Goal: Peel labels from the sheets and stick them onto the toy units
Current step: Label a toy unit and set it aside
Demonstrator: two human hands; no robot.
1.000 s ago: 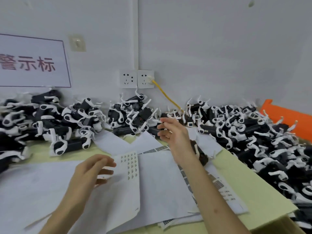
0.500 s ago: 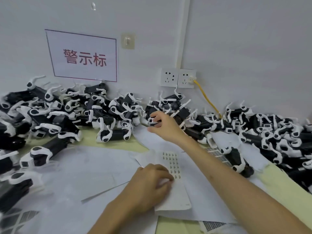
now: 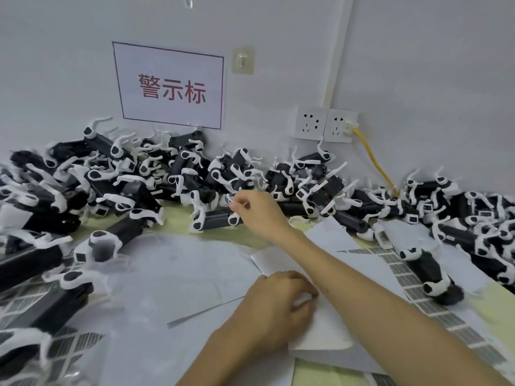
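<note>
Far left there's a huge heap of black-and-white toy units piled against the wall, with some picked-over grid sheets poking out underneath near the bottom corner. Above the heap there's a white sign with red characters and a small stick-on hook next to it. In the middle, one toy unit lies on its side on the pale green worktop, just in front of the pile. The right hand is stretched out over it. Its thumb and forefinger are squeezed together in a tight pinch and the other fingers are tucked in close, tips right at the white parts of the toys. It's too blurry to tell if there's a label between them or not. Closer to the camera, the left hand sits knuckles-up on the label sheet. Its fingers are curled down and gripping it, with a bit of white paper showing between the fingertips. That sheet lies on top of a bunch of loose white papers, and the right forearm crosses over its far end. Going right, there are two wall sockets with a yellow cable dropping down into more toy units heaped along the wall. One more unit lies by itself on some gridded sheet strips.
</note>
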